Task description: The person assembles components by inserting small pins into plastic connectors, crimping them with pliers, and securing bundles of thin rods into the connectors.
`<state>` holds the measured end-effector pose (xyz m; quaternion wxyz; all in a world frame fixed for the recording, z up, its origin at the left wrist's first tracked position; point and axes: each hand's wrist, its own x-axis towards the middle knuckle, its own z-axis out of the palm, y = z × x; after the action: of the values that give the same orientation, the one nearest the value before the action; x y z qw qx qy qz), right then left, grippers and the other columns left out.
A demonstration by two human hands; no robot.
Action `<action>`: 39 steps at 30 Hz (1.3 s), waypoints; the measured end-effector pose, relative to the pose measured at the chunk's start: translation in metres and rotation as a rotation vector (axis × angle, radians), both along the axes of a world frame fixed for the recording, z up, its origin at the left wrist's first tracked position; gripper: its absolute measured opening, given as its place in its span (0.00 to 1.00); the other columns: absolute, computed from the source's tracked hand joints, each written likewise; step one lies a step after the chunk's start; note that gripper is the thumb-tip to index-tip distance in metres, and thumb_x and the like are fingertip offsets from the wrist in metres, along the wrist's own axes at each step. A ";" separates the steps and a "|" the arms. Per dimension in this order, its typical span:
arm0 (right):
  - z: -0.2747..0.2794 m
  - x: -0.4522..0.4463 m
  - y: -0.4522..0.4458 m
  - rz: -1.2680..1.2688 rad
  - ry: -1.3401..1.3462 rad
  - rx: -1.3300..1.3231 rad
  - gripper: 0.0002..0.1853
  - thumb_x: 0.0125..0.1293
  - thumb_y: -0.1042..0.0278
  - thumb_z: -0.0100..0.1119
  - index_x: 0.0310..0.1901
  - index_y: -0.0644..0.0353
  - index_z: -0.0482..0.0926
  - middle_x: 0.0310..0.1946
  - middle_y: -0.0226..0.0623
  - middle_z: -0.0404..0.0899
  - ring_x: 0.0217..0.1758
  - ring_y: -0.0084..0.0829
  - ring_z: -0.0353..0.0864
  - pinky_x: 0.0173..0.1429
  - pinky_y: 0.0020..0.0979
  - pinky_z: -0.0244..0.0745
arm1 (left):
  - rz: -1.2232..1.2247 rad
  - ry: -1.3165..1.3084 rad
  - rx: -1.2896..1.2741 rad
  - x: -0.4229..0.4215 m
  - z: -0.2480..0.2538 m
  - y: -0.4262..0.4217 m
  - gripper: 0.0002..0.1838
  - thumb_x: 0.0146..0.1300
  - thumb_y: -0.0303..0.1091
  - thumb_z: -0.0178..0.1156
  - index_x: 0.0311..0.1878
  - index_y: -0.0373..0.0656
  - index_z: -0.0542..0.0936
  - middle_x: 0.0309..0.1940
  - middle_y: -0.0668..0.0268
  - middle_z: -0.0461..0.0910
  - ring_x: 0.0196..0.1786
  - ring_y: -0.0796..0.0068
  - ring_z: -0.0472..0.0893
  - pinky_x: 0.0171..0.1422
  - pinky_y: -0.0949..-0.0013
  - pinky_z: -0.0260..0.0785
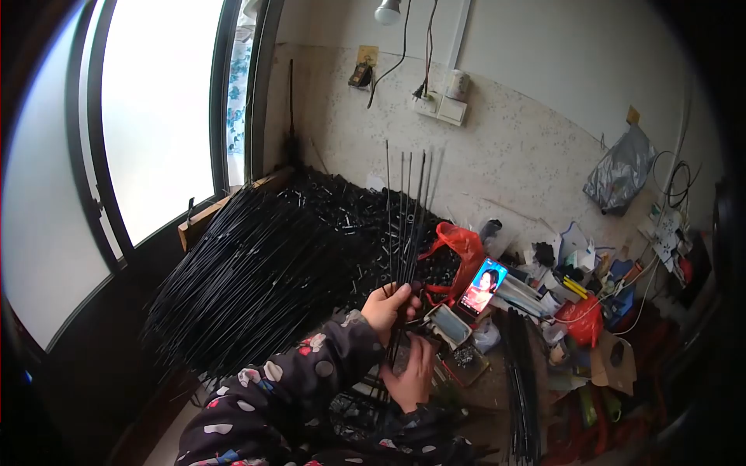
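Observation:
Several thin black rods [402,252] stand upright in a loose bunch, their tops fanned apart. My left hand [385,312] is closed around them, thumb pressed on the front. Lower down, my right hand [412,377] lies against the lower part of the bunch, its fingers partly spread; whether it grips any rod is unclear. To the left is a big pile of long black rods [233,272]. Behind the hands lies a heap of short black pieces [342,210].
Right of the hands are a lit phone [483,287], a red plastic bag [465,248], a small tray [449,325] and another rod bundle [522,388]. Clutter with a second red bag [584,320] fills the right. A window [159,109] is at left.

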<state>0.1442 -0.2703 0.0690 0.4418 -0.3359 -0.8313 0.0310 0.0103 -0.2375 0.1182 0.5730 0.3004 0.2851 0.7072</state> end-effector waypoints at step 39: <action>-0.026 0.029 0.023 0.546 0.689 -1.188 0.10 0.70 0.63 0.43 0.40 0.61 0.70 0.19 0.27 0.70 0.15 0.14 0.63 0.20 0.17 0.59 | 1.137 2.046 -0.130 -0.249 -0.053 -0.064 0.10 0.47 0.29 0.60 0.34 0.39 0.80 0.35 0.56 0.80 0.40 0.57 0.78 0.47 0.62 0.71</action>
<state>0.1734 -0.2469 0.0433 0.3982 -0.2710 -0.5426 0.6882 -0.2391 -0.3014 0.0648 -0.3077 0.5287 0.7420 0.2745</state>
